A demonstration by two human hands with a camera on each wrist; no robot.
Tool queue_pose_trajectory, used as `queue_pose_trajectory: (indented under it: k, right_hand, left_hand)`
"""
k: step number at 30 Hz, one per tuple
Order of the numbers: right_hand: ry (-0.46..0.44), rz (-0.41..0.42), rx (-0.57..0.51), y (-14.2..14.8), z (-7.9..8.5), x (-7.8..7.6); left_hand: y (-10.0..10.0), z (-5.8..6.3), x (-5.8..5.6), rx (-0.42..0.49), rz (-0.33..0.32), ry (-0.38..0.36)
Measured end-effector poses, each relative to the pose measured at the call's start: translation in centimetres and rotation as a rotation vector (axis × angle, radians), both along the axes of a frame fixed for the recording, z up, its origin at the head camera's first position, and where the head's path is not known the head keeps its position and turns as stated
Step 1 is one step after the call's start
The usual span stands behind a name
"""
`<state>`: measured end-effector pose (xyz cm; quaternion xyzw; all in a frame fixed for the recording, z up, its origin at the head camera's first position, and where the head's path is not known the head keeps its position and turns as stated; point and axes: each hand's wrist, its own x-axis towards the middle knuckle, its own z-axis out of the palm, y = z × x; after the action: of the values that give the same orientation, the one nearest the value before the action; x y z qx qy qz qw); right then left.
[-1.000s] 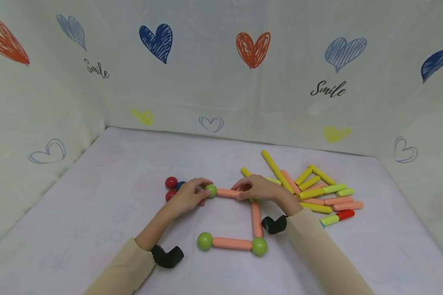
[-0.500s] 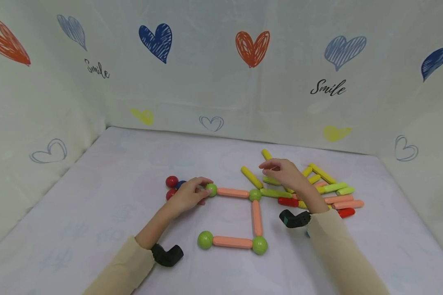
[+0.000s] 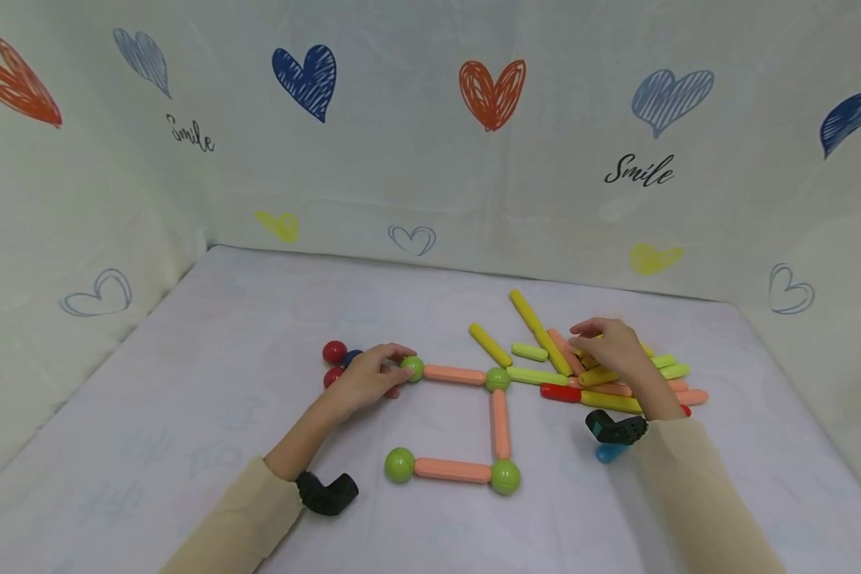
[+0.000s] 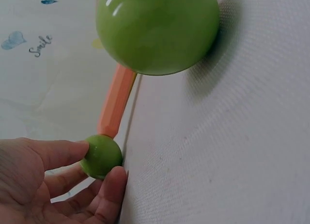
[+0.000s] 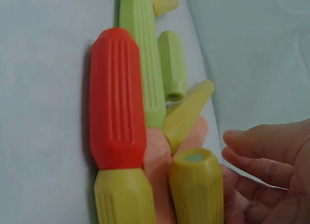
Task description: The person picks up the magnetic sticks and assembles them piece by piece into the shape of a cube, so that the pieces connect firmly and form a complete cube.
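My left hand (image 3: 366, 378) pinches a green ball (image 3: 414, 367) at the far left corner of a three-sided frame of orange rods. In the left wrist view the thumb and fingertips touch that ball (image 4: 102, 157), which sits at the end of an orange rod (image 4: 116, 102). Two more orange rods (image 3: 501, 424) (image 3: 452, 470) and three other green balls (image 3: 498, 379) (image 3: 505, 477) (image 3: 399, 465) make up the rest. Over the pile of rods hovers my right hand (image 3: 613, 348), thumb and fingers apart around nothing. Close to it in the right wrist view stands the end of a yellow rod (image 5: 196, 185).
Red balls (image 3: 334, 352) and a blue ball (image 3: 352, 359) lie behind my left hand, partly hidden. The pile holds several yellow, orange and light green rods, plus a red one (image 3: 560, 393). A blue piece (image 3: 611, 453) lies under the right wrist. A printed cloth wall stands behind.
My right hand has let go of the far orange rod and moved right, over the rod pile. The left hand has stayed on its green ball.
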<state>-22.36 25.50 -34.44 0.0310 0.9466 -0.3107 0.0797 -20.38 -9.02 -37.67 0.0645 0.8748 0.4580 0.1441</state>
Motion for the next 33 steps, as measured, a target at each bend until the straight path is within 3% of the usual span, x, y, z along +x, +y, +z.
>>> queue_pose_trajectory:
  k: [6,13,19,27,33]
  right_hand:
    - [-0.033,0.006,0.037,0.2,-0.4,-0.2]
    - [-0.108,0.079,0.017,-0.5,-0.7,-0.3]
    - [-0.168,0.083,0.073,-1.1,-0.8,-0.5]
    - [-0.159,0.07,0.084,-1.1,-0.7,-0.4]
    - [-0.085,0.052,0.074,-0.8,-0.6,-0.1]
  left_hand:
    - [0.0,0.0,-0.1,0.004,-0.013,0.002]
    - [0.1,-0.1,-0.3,0.014,-0.016,-0.014]
    - [0.1,0.0,-0.3,0.009,-0.005,-0.018]
    - [0.1,-0.1,-0.4,0.022,-0.013,-0.025]
    - [0.1,-0.2,-0.5,0.024,-0.024,-0.023]
